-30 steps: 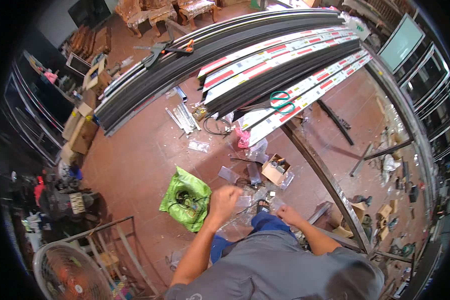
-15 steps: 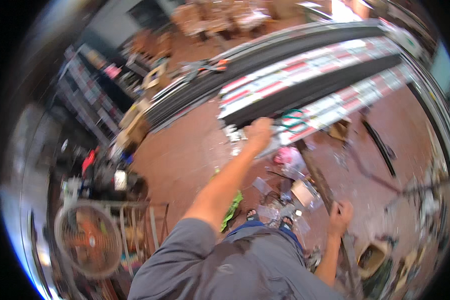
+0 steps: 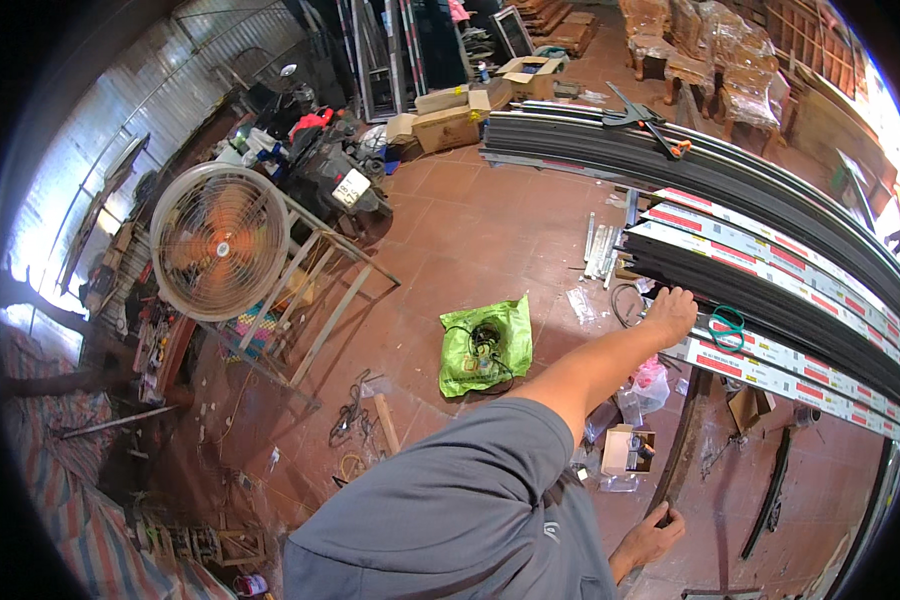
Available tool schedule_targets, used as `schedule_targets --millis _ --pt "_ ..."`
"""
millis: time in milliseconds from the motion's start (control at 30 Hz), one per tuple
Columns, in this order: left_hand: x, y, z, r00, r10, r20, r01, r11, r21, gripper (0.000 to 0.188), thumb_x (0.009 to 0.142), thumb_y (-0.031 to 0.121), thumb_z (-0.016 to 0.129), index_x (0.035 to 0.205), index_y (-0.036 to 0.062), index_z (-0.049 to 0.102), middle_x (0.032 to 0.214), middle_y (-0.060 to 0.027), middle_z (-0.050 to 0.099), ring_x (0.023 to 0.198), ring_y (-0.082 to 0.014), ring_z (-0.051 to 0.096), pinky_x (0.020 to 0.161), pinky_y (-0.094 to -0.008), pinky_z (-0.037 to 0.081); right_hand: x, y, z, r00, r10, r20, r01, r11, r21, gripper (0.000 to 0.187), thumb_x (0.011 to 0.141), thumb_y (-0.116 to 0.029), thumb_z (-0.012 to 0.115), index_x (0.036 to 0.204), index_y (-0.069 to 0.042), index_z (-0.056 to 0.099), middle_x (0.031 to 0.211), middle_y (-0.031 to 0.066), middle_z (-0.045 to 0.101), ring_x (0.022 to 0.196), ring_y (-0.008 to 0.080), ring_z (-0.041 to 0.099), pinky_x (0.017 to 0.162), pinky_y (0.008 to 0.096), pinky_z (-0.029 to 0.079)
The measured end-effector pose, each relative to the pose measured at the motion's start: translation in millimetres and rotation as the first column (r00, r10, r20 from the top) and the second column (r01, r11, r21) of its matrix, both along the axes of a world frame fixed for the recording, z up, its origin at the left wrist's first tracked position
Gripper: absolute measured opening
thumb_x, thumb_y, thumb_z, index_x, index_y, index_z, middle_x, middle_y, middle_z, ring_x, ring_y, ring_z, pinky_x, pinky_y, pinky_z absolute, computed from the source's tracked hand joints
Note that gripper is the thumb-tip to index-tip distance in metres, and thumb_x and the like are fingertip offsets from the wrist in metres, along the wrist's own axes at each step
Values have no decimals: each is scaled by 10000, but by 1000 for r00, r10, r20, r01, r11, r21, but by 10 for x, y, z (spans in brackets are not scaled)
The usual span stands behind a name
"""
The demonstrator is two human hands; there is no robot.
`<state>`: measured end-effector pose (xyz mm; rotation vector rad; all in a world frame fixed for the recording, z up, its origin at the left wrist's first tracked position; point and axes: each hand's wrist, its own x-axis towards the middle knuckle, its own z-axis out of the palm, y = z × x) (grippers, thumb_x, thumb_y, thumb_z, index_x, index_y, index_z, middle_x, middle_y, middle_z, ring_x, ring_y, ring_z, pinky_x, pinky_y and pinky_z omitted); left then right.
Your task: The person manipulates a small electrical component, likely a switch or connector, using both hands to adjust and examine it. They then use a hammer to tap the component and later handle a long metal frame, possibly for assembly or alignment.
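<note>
My left hand reaches out to the near end of a stack of long black bars. Its fingers are curled; what they hold, if anything, is hidden. Just right of it, a pair of green loop handles, like those of scissors, lies over white-and-red labelled bars. I cannot tell whether the hand touches them. My right hand is low in the view, with thumb and fingers pinched together beside a long dark beam. Anything between those fingers is too small to make out.
A large round fan stands at left by a metal frame. On the tiled floor lie a green bag with a cable and a small open box. Farther off, a clamp rests on more black bars. Cardboard boxes stand behind.
My view has swung left, so the bars sit farther right and the fan and green bag show more fully. My left hand stays near the green handles; my right hand remains low with fingers closed.
</note>
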<state>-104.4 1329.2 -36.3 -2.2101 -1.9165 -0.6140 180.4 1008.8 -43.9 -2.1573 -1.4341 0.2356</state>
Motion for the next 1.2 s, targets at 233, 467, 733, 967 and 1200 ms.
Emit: schedule_targets --millis 233,467,733,967,1200 --pt "2 -195 56 994 -81 68 87 993 -81 187 928 169 613 1027 15 650 1019 -188 653 974 -368 675 786 -523 551 -1 21 -5 1000 -8 0 8 1000 -19 341 1033 -382 669 1114 -51 663 1105 136 657 1021 356 656 846 497 514" --pt "9 -433 483 898 124 422 107 869 -483 357 954 272 660 1140 -29 608 1102 -292 718 1080 -440 708 915 -525 561 -17 13 10 1000 -18 -6 18 1000 -16 344 1035 -381 664 1109 -44 658 1102 142 648 1017 363 652 839 493 511" --pt "8 -470 377 872 162 462 79 884 -460 408 927 336 710 1142 -2 633 1113 -247 731 1084 -432 703 922 -534 551 3 12 -5 1000 -11 -12 11 1000 -20 322 1037 -353 667 1121 -43 648 1108 143 643 1012 360 652 834 488 508" --pt "4 -468 386 857 190 478 74 874 -479 425 930 392 728 1147 35 648 1119 -210 736 1087 -403 706 919 -521 550 -16 10 6 1000 -14 4 15 1000 -15 307 1045 -348 657 1122 -50 643 1105 140 643 1017 354 651 841 484 507" --pt "-10 -465 353 865 189 465 67 875 -479 414 934 398 724 1144 48 653 1113 -204 741 1084 -402 709 913 -524 551 -28 11 27 1000 -8 2 8 1000 -20 319 1039 -350 663 1121 -41 650 1107 146 641 1048 371 637 866 495 495"
